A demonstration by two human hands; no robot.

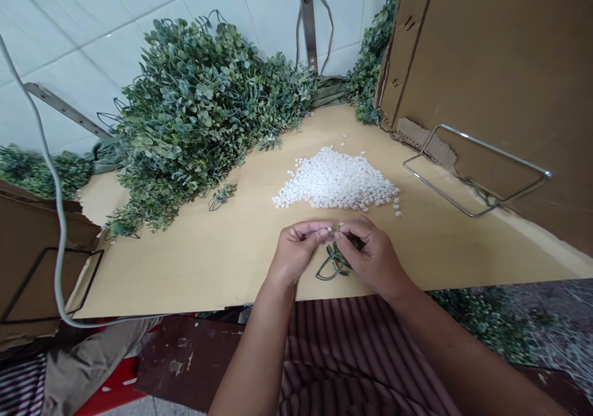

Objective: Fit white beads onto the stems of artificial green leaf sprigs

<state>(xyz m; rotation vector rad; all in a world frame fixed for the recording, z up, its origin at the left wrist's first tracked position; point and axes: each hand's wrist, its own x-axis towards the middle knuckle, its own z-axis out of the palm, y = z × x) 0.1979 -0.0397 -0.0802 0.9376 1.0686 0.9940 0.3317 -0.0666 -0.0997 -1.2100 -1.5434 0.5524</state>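
Observation:
Just in front of a heap of small white bead-like pieces (pixel 336 181), my two hands meet over the table. Thumb and forefinger of my left hand (pixel 294 249) are pinched on a small white piece (pixel 330 229). My right hand (pixel 373 255) is closed around an artificial leaf sprig (pixel 334 263), whose dark green leaves and looped stem hang below the fingers. The fingertips of both hands are close together, and the sprig's upper end is partly hidden by them.
A large mound of artificial greenery (pixel 194 101) fills the back left, with a loose sprig (pixel 222 195) near it. Cardboard (pixel 500 64) and a metal wire frame (pixel 477 172) stand at the right. A white cable (pixel 58 218) hangs at the left, near another wire frame (pixel 95 280).

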